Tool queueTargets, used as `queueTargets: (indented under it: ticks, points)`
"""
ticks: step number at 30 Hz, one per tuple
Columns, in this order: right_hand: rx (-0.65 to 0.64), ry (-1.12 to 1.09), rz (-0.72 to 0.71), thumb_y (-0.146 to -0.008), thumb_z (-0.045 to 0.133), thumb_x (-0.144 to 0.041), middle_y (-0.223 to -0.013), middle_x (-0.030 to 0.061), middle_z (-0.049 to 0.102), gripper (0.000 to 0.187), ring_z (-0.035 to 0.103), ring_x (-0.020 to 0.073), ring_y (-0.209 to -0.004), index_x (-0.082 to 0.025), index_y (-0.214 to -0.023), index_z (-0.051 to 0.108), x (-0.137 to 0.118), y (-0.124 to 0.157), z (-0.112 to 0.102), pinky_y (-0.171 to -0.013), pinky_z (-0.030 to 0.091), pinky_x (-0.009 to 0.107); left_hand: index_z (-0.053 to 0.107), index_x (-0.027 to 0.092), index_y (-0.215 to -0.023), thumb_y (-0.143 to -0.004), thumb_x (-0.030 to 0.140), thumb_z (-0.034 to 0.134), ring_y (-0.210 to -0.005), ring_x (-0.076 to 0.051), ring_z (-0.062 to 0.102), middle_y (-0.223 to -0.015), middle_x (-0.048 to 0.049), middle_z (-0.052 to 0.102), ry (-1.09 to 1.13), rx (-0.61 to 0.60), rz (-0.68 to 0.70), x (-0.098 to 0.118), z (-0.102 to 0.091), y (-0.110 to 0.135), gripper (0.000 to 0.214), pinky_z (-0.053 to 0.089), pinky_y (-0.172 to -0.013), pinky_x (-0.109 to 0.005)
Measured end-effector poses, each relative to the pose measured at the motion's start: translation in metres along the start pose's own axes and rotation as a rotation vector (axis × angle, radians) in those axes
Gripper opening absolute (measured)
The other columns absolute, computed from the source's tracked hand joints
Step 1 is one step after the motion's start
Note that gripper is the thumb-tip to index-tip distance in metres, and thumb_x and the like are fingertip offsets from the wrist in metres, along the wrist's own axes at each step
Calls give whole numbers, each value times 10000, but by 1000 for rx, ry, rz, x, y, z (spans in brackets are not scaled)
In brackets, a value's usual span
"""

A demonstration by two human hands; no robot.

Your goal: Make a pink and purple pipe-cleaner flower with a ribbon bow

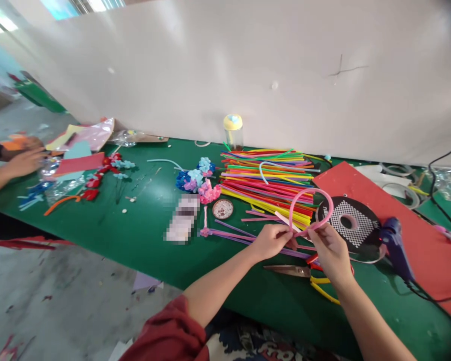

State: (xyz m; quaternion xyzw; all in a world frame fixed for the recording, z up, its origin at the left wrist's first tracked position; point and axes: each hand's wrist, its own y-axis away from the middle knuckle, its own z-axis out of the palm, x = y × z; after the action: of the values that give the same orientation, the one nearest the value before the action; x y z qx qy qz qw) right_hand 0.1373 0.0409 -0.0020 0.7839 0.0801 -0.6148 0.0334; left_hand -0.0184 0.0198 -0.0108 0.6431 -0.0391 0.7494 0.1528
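Note:
A pink pipe cleaner (292,204) is bent into a loop, its ends pinched between my two hands. My left hand (271,241) grips one side of the loop's base with closed fingers. On the other side, my right hand (331,249) pinches the pipe cleaner between thumb and fingers. Scissors (291,271) lie on the table just below my hands. Behind the loop spreads a large pile of colourful pipe cleaners (263,173). Purple pipe cleaners (229,235) lie left of my left hand, near finished pink (209,191) and blue flowers (191,179).
A purple glue gun (396,245) rests on a red sheet (424,245) at right, beside a black-and-white spool (361,220). A yellow-lidded jar (233,131) stands by the wall. At far left, another person's hands (26,160) are near coloured sheets (80,163). A black cord (434,173) hangs right.

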Motion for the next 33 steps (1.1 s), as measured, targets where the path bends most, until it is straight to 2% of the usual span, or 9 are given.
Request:
queueTargets:
  ticks: [7, 10, 14, 17, 22, 25, 28, 33]
  points:
    - [-51, 43, 35, -785, 555, -372, -747, 30, 602, 184, 590, 158, -686, -196, -837, 543, 9, -1, -2, -625, 492, 273, 601, 124, -708, -762, 449, 530, -645, -162, 617, -651, -36, 622, 77, 9, -37, -3, 3, -1, 337, 505, -699, -306]
    - [-77, -6, 49, -784, 563, -364, -743, 20, 595, 175, 579, 144, -694, -199, -843, 552, 7, -1, -4, -628, 488, 248, 619, 123, -760, -771, 455, 518, -714, -181, 628, -703, -52, 647, 30, 31, -33, -5, 3, -1, 347, 502, -730, -314]
    - [-107, -33, 60, -792, 550, -362, -700, 11, 583, 167, 568, 134, -667, -196, -814, 557, 2, -2, -6, -605, 480, 231, 616, 120, -740, -772, 459, 515, -724, -186, 632, -726, -63, 656, 17, 2, -51, -4, 3, -1, 356, 504, -725, -314]
    - [-123, -13, 57, -798, 537, -361, -693, 14, 578, 171, 562, 140, -666, -192, -783, 553, 1, -3, -5, -608, 472, 242, 592, 123, -715, -792, 419, 498, -679, -164, 618, -700, -51, 637, -25, 4, -40, -4, 5, 0, 320, 505, -683, -294]
    - [-146, 17, 47, -800, 535, -342, -666, 6, 554, 162, 529, 132, -635, -193, -738, 555, 5, -2, -3, -615, 453, 254, 529, 138, -641, -840, 264, 417, -598, -121, 561, -614, -19, 579, -259, 10, 14, -1, 6, 2, 261, 465, -602, -232]
    - [-116, -113, 70, -772, 581, -322, -704, 7, 568, 124, 530, 129, -649, -199, -780, 582, 5, -2, -4, -610, 448, 246, 480, 151, -611, -853, 209, 361, -558, -103, 509, -593, -8, 539, -452, 32, 111, 0, 5, 2, 276, 414, -561, -213]
    - [-11, -349, 73, -744, 613, -301, -729, 3, 563, 99, 517, 115, -666, -203, -753, 606, 3, -7, -7, -608, 435, 228, 433, 164, -597, -862, 218, 336, -533, -98, 466, -575, 1, 494, -591, 43, 203, -2, 2, 2, 288, 376, -543, -217]
    - [89, -715, 105, -706, 619, -269, -761, 0, 537, 80, 517, 117, -710, -210, -653, 603, -1, -19, -20, -618, 449, 238, 396, 171, -566, -874, 265, 315, -523, -100, 463, -553, -1, 479, -609, 16, 225, -5, 1, 1, 331, 363, -536, -222]
